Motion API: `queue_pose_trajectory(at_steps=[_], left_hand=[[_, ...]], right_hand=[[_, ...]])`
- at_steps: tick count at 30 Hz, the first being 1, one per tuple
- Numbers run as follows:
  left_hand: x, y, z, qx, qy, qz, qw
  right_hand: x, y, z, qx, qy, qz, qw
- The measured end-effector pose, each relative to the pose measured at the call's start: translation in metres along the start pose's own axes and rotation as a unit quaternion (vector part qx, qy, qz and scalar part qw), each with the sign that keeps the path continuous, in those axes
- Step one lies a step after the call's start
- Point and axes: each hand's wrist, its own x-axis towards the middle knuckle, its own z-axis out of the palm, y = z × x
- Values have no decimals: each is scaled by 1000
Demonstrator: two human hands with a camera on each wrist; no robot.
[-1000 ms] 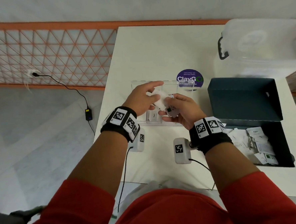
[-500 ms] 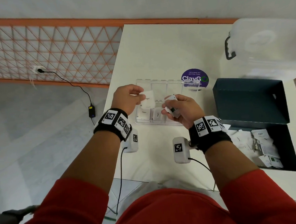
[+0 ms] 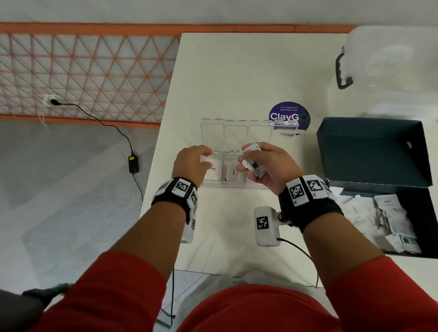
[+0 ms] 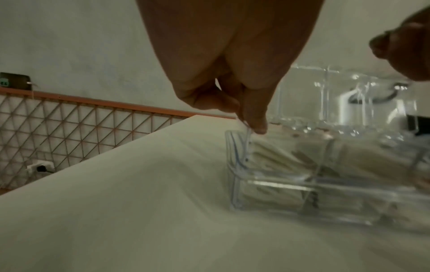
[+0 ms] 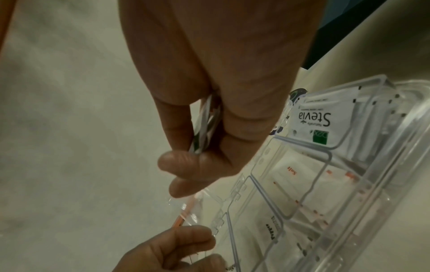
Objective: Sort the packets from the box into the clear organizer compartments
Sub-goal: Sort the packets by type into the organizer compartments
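- Head: left hand [image 3: 191, 165] pinches 1 white packet [image 3: 211, 164] at the leftmost compartment of the clear organizer [image 3: 236, 131]; right hand [image 3: 266, 166] grasps a small stack of packets [image 3: 253, 161] above it. Box [image 3: 383, 194] sits right, on the table [image 3: 245, 74].
- Left wrist: fingertips [image 4: 256, 121] pinch the packet's edge just above the compartment rim.
- Right wrist: thumb and fingers [image 5: 184, 163] clamp several packets edge-on; a Stevia packet [image 5: 325, 119] lies in the end compartment.

The clear organizer [image 3: 237, 149] lay open left of the dark box [image 3: 383, 181], white packets [image 3: 232, 174] in its near compartments, more packets [image 3: 385, 217] loose in the box.
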Motion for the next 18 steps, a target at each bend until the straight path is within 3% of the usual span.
queue_pose_trajectory(at_steps=[4, 7, 12, 18], left_hand=[[-5, -6, 7, 145, 27, 33, 988], [-10, -4, 7, 242, -11, 24, 970], [-9, 5, -1, 207, -73, -30, 975], [-6, 13, -3, 203, -89, -39, 974]], right_hand=[[1, -1, 1, 49, -18, 3, 999], [4, -1, 2, 80, -25, 14, 996], [10, 2, 9, 51, -24, 22, 998], [11, 3, 15, 58, -43, 41, 997]])
